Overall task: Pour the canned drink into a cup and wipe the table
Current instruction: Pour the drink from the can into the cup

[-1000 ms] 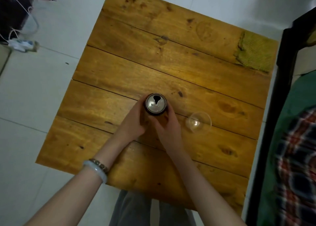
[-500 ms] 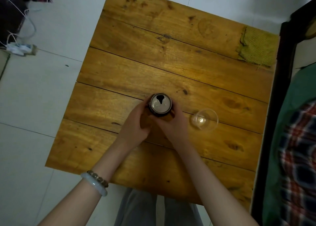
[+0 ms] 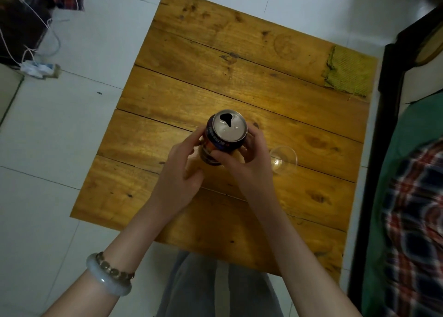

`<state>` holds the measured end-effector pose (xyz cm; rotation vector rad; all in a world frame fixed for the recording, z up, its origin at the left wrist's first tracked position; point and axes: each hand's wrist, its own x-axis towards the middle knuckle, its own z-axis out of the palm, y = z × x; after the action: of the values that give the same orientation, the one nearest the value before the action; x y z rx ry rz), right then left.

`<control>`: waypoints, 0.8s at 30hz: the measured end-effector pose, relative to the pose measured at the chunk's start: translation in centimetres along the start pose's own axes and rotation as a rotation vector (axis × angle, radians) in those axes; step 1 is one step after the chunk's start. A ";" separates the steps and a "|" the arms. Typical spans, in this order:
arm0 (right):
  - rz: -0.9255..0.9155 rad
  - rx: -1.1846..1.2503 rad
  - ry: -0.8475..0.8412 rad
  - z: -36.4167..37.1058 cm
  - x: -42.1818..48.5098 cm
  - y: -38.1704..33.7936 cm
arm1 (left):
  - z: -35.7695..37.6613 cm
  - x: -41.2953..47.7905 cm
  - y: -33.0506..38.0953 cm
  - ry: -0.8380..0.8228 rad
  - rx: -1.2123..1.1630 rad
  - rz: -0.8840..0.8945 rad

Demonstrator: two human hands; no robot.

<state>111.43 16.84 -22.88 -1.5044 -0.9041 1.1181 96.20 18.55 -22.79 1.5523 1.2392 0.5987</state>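
Aluminium can (image 3: 226, 134), tab open and mouth up, sits over the middle of the table (image 3: 239, 77), with the right hand (image 3: 249, 163) curled round its wall and the left hand (image 3: 182, 173) curled against the other side. It is likely thin-walled, slick and sloshy, so grip mid-wall without squeezing. The clear cup (image 3: 284, 159) just right of the hands looks light and tippy; boards lie open far and left, cloth (image 3: 347, 74) in the far right corner, dark frame (image 3: 374, 149) along the right edge.
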 end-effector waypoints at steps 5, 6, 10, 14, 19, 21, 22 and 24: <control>-0.047 0.041 -0.033 -3.6 -1.5 -1.2 | 2.8 -1.6 3.0 -0.018 -0.086 0.074; -0.051 0.027 -0.043 -4.6 -2.0 -1.4 | 3.7 -2.0 3.5 -0.028 -0.113 0.077; -0.023 -0.056 -0.059 -9.0 -3.2 -1.9 | 7.9 -2.8 5.4 -0.025 -0.194 0.045; 0.001 -0.227 -0.065 -13.0 -4.0 -2.1 | 12.7 -3.1 6.9 0.001 -0.318 -0.029; 0.035 -0.384 -0.032 -17.1 -3.7 -1.6 | 17.5 -3.6 7.1 -0.038 -0.409 -0.101; 0.046 -0.429 -0.060 -18.6 -3.3 -1.2 | 18.9 -3.7 7.3 -0.048 -0.434 -0.126; 0.050 -0.458 -0.072 -19.2 -3.1 -0.9 | 19.6 -3.7 7.4 -0.052 -0.455 -0.141; 0.040 -0.530 -0.086 -20.1 -2.9 -0.3 | 20.7 -3.7 7.6 -0.062 -0.498 -0.178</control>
<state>129.80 8.55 -20.80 -1.9159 -1.3056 1.0226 115.48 7.25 -22.58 1.0275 1.0659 0.6761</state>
